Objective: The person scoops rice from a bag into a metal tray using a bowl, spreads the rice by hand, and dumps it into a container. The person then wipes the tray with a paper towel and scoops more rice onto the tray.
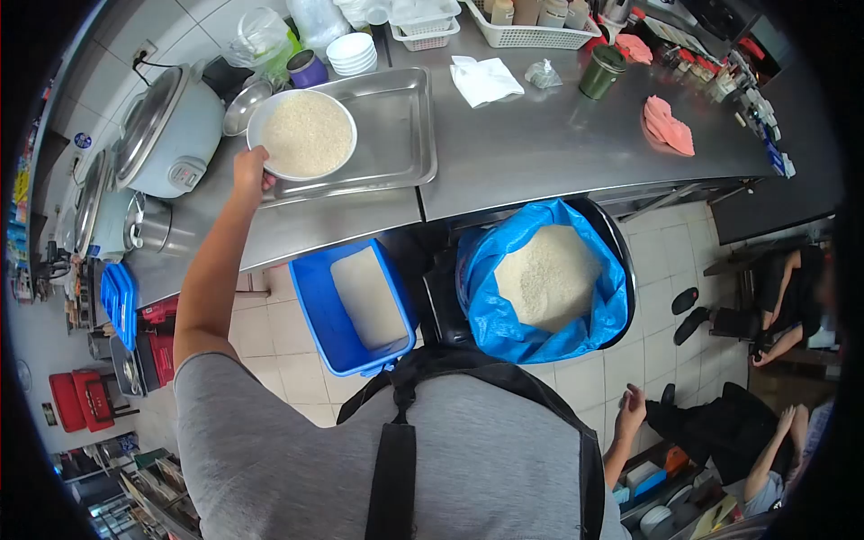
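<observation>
My left hand (253,172) grips the near-left rim of a white bowl (309,135) filled with pale grains. That bowl is over the left part of a metal tray (387,135) on the steel counter. My right hand (632,409) hangs low at the right, away from the counter, with nothing seen in it and its fingers partly spread. Below the counter edge are a blue bin (319,310) with pale contents and a blue bag (490,315) full of grains, set in a black container (621,234).
Rice cookers (184,135) and a metal pot (148,222) stand at the left. White bowls (352,54), a white cloth (486,81), a green container (602,72) and a pink cloth (668,126) are on the counter. Two seated people (783,297) are at the right.
</observation>
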Motion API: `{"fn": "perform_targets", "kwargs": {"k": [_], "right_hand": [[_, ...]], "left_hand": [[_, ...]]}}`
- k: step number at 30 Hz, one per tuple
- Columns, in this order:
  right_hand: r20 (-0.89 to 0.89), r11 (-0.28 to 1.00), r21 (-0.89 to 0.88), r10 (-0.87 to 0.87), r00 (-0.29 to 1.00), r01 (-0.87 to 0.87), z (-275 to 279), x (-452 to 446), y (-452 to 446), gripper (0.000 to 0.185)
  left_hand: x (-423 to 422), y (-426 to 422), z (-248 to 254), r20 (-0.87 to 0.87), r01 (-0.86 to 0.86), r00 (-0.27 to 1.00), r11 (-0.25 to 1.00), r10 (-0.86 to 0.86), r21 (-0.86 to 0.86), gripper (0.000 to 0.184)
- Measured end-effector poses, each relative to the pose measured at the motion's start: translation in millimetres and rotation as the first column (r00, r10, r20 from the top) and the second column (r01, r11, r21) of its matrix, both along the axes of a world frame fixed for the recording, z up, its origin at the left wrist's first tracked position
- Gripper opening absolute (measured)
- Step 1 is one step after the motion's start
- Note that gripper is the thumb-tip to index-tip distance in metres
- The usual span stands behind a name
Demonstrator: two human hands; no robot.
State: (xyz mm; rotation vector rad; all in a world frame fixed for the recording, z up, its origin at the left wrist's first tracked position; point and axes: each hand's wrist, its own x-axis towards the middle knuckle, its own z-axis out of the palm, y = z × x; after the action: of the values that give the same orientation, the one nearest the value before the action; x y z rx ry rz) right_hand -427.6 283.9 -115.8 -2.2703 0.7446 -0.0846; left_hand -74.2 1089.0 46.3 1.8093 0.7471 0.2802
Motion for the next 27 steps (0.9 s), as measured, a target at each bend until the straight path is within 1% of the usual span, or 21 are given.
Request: {"fn": "perform_targets", "kwargs": {"k": [2, 5, 7, 9, 11, 12, 13, 14, 15, 17, 18, 20, 21, 23, 24, 26, 27], "right_hand": [[0.091, 0.99, -0.093, 0.115, 0.989, -0.107, 0, 15, 17, 0.021], [0.162, 0.935, -0.332, 0.19, 0.968, -0.128, 52, 72, 71, 0.021], [0.285, 0.896, -0.43, 0.249, 0.926, -0.109, 69, 114, 104, 0.02], [0.399, 0.866, -0.474, 0.371, 0.839, -0.158, 92, 162, 155, 0.022], [0.456, 0.805, -0.493, 0.562, 0.69, -0.33, 111, 208, 218, 0.026], [0.43, 0.776, -0.464, 0.619, 0.657, -0.428, 114, 224, 249, 0.025], [0.401, 0.694, -0.468, 0.718, 0.569, -0.547, 111, 241, 273, 0.026], [0.356, 0.595, -0.459, 0.804, 0.477, -0.66, 122, 255, 306, 0.027], [0.374, 0.509, -0.455, 0.854, 0.363, -0.731, 122, 270, 334, 0.028], [0.323, 0.393, -0.474, 0.91, 0.26, -0.787, 114, 296, 378, 0.039], [0.293, 0.365, -0.477, 0.924, 0.247, -0.799, 111, 307, 397, 0.044], [0.231, 0.305, -0.481, 0.948, 0.217, -0.822, 103, 324, 426, 0.055], [0.181, 0.29, -0.504, 0.957, 0.229, -0.814, 97, 329, 434, 0.058], [0.082, 0.261, -0.548, 0.962, 0.259, -0.795, 88, 337, 443, 0.066], [0.074, 0.259, -0.545, 0.962, 0.262, -0.797, 88, 339, 444, 0.067], [0.056, 0.257, -0.541, 0.961, 0.27, -0.801, 87, 344, 443, 0.07], [0.064, 0.262, -0.532, 0.961, 0.27, -0.805, 87, 344, 442, 0.069]], "left_hand": [[12, 11, 5, -0.039, 0.003, 0.999, 0.989, 0.003, 0.151, 0.03], [28, 31, 10, -0.123, 0.059, 0.992, 0.917, -0.012, 0.394, 0.038], [43, 51, 6, -0.192, 0.12, 0.981, 0.836, -0.018, 0.536, 0.041], [58, 62, -2, -0.196, 0.167, 0.98, 0.684, -0.036, 0.71, 0.041], [66, 68, -8, -0.201, 0.202, 0.978, 0.491, -0.055, 0.847, 0.04], [65, 62, -4, -0.198, 0.213, 0.977, 0.396, -0.08, 0.893, 0.039], [62, 47, 6, -0.197, 0.219, 0.975, 0.295, -0.103, 0.93, 0.038], [59, 34, 16, -0.198, 0.22, 0.972, 0.191, -0.126, 0.957, 0.037], [57, 27, 24, -0.206, 0.23, 0.964, 0.136, -0.17, 0.964, 0.037], [52, 14, 43, -0.229, 0.242, 0.941, 0.025, -0.25, 0.97, 0.037], [47, 5, 54, -0.269, 0.269, 0.933, -0.034, -0.24, 0.963, 0.039], [39, 9, 62, -0.168, 0.165, 0.929, -0.036, -0.331, 0.986, 0.036], [34, 12, 63, -0.117, 0.112, 0.92, -0.034, -0.374, 0.993, 0.035], [18, 28, 65, -0.043, 0.063, 0.967, 0.073, -0.251, 0.995, 0.037], [11, 42, 65, -0.009, 0.033, 0.983, 0.126, -0.186, 0.992, 0.038], [0, 90, 33, 0.222, -0.167, 0.963, 0.312, -0.152, 0.935, 0.035], [-11, 97, 28, 0.248, -0.148, 0.968, 0.709, -0.04, 0.69, 0.034]]}}
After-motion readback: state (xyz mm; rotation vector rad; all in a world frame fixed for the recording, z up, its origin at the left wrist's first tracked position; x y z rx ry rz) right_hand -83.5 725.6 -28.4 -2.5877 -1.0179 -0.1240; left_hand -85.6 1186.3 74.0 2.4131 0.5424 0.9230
